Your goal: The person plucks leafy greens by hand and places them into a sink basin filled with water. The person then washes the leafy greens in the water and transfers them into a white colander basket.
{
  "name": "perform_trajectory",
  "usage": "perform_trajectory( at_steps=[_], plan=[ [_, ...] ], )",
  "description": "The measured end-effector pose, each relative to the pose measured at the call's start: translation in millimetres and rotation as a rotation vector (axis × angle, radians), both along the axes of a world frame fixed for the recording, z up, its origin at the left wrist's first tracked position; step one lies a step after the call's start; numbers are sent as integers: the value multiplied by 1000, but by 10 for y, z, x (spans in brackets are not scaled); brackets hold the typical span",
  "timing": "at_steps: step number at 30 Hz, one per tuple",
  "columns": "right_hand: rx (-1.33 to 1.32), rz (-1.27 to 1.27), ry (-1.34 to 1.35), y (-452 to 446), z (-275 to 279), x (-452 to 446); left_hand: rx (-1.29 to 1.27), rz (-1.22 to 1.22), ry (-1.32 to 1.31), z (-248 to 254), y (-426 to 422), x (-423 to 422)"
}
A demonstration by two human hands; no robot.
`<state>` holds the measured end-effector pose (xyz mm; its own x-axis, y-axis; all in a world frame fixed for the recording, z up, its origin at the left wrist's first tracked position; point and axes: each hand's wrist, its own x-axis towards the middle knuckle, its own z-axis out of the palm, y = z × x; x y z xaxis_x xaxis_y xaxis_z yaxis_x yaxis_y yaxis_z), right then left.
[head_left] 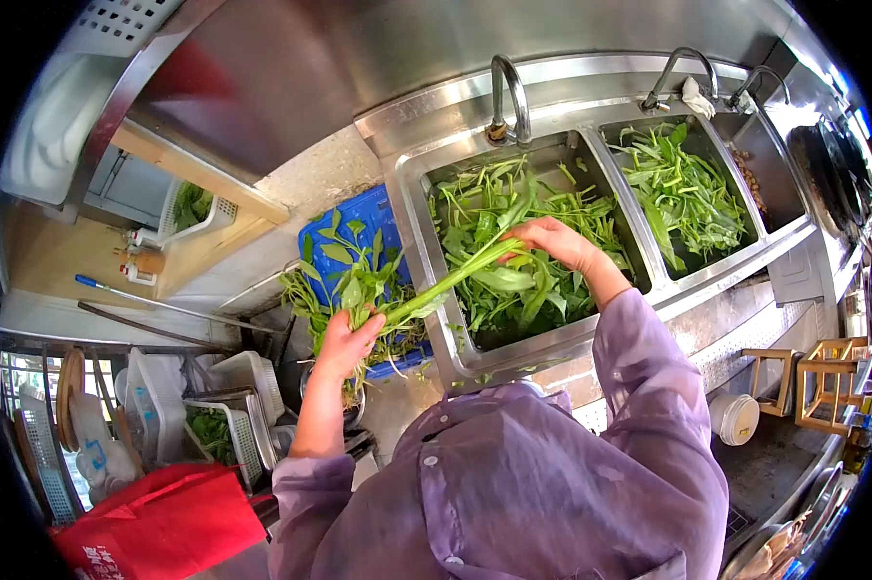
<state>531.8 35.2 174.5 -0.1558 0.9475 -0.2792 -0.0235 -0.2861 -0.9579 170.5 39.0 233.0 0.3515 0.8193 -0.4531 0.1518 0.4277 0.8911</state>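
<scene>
Steel sheeting (358, 106) rises behind the row of sinks in this cramped kitchen, and a big basin (542, 346) sits right before the worker in the purple shirt (542, 464). Writing is scarce: white characters run along one edge of a red bag (165, 522), well left of the big basin and nearer the worker, but they run out of view and I can't make them out. Labels on the small bottles (138, 275), far left of the basin, are too tiny to read.

Green stalks (455, 280) slant across the basin's left rim, hiding a stretch of it. Left of that rim, the left hand (344, 343) has its grip closed around their near end; over the basin, the right hand (557, 242) pinches the other end between its fingers. Cut greens (542, 290) fill much of the basin underneath.

Just left of the basin, a blue tray (378, 198) is half covered by leafy stems (354, 280), with the left hand in front of some. A faucet (497, 97) arches behind the basin. To its right, a second basin (716, 269) holds more greens; farther right stand wooden stools (827, 382).
</scene>
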Motion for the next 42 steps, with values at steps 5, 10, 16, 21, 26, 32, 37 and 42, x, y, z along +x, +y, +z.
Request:
perform_trajectory(
  at_steps=[5,10,16,21,26,32,37,42],
  plan=[
    [369,390,-562,-66,370,-306,80,-99,74,55,89,98],
    [299,133,-308,103,-192,-416,63,-94,-24,-35,87,295],
    [56,-722,-352,394,-722,-77,99,-23,41,-150,71,216],
    [1063,-245,-1132,138,47,-557,42,-40,24,-51,36,221],
    [707,39,-836,66,-61,-841,-7,-54,-68,-82,102,247],
    [-302,-910,215,451,-557,-544,-25,-69,-137,-105,80,442],
    [763,-516,-1033,296,-304,-560,-179,4,-110,-199,112,304],
    [957,23,-869,26,-106,-1089,-260,0,-158,-135,73,445]
  ],
)
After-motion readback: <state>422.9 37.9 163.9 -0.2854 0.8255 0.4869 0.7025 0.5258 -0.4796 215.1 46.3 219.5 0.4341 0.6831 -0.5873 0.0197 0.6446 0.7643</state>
